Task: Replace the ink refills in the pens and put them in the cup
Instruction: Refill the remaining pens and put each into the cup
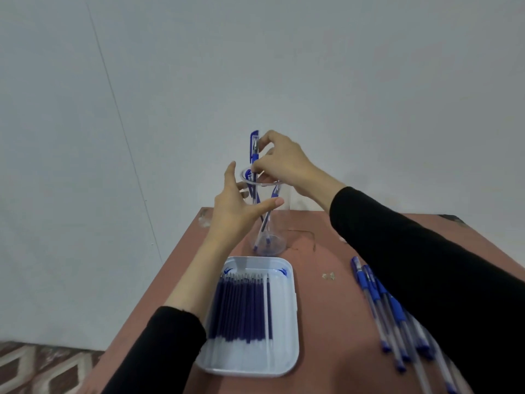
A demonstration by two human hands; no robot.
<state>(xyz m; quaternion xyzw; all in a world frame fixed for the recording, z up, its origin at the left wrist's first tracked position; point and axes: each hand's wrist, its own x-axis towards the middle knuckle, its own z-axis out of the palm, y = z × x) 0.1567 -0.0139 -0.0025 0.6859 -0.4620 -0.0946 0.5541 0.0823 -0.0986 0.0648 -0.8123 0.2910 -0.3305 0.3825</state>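
A clear plastic cup (277, 240) stands at the far end of the table with a few blue pens inside. My right hand (279, 160) pinches a blue-capped pen (253, 149) upright over the cup's mouth, its lower part inside the rim. My left hand (237, 207) hovers at the cup's near left side, fingers spread, thumb stretched across the front of the cup. Whether it touches the cup is unclear. A white tray (287, 362) in front of the cup holds several dark blue ink refills (244, 308).
Several blue pens (395, 314) lie in a loose pile on the reddish table (326, 308) at the right, partly under my right sleeve. Small scraps (328, 275) lie between tray and pens. The table's left edge drops to a patterned floor (42, 368). A pale wall stands behind.
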